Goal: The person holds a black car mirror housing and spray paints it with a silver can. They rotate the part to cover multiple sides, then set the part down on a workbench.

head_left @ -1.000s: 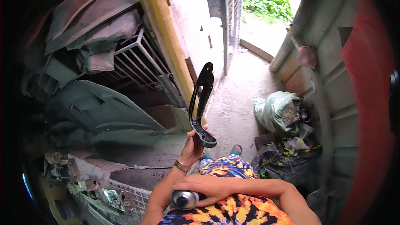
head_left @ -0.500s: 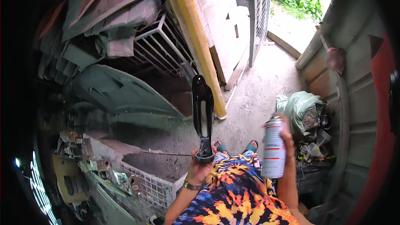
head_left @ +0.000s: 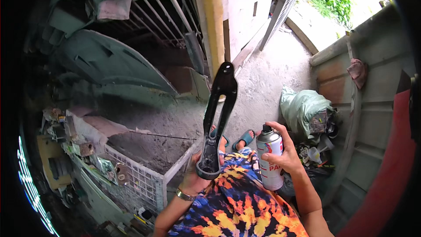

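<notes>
A long glossy black metal arm (head_left: pixel 226 87) stands up in front of me, with a lengthwise slot and a round eye at its lower end. My left hand (head_left: pixel 194 180) is closed around that lower end, its fingers partly hidden behind the part. To the right, my right hand (head_left: pixel 287 154) grips a silver and white spray paint can (head_left: pixel 272 176) from its right side. The can is roughly upright, and its black nozzle shows at the top. A forefinger reaches up beside the nozzle; I cannot tell whether it touches. A gap separates the can from the black arm.
A white wire-mesh crate (head_left: pixel 136 171) stands at lower left. Behind are a yellow post (head_left: pixel 212 22), a white metal rack (head_left: pixel 169 2) and a grey curved panel (head_left: pixel 109 59). A pale green sack (head_left: pixel 305 107) with scrap lies at right by the corrugated wall (head_left: pixel 377 118).
The spray can has turned so another side of its label faces me, and the right thumb now shows across it. The black arm has tilted rightward at its top. My view has shifted.
</notes>
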### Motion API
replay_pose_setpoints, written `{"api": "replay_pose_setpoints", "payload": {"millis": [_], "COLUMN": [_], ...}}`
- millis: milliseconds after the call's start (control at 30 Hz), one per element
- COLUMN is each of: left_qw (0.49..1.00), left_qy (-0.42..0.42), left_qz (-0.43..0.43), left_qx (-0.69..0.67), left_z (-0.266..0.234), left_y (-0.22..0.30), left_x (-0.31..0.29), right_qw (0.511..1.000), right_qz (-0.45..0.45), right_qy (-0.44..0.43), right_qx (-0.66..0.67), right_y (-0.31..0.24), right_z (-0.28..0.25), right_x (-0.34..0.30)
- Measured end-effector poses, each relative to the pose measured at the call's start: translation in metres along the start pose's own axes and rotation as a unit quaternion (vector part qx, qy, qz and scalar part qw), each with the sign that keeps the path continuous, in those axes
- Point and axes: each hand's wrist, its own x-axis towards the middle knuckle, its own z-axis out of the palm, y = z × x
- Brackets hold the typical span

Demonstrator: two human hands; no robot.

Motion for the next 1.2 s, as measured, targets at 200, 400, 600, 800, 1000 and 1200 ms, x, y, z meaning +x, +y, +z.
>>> {"api": "replay_pose_setpoints", "payload": {"millis": [200, 400, 600, 800, 1000, 1200], "left_qw": [0.996, 0.981, 0.969, 0.968, 0.959, 0.956], "left_qy": [0.016, 0.045, 0.048, 0.059, 0.076, 0.058], "left_qz": [-0.072, -0.133, -0.165, -0.156, -0.159, -0.19], "left_qx": [0.048, 0.133, 0.175, 0.187, 0.223, 0.214], "left_z": [0.014, 0.016, 0.015, 0.024, 0.031, 0.019], "left_y": [0.0, -0.006, -0.008, -0.011, -0.013, -0.01], "left_x": [0.001, 0.0, 0.004, 0.005, 0.006, 0.009], "right_qw": [0.934, 0.867, 0.874, 0.869, 0.849, 0.914], "right_qz": [-0.087, -0.12, -0.106, -0.135, -0.158, -0.05], "right_qy": [-0.05, -0.034, -0.046, 0.163, 0.221, 0.047], "right_qx": [-0.344, -0.482, -0.471, -0.448, -0.454, -0.399], "right_y": [0.003, 0.015, 0.028, 0.027, 0.005, 0.003], "right_z": [0.024, 0.046, 0.051, 0.027, 0.009, 0.027], "right_x": [-0.007, -0.023, -0.03, -0.019, 0.001, -0.017]}}
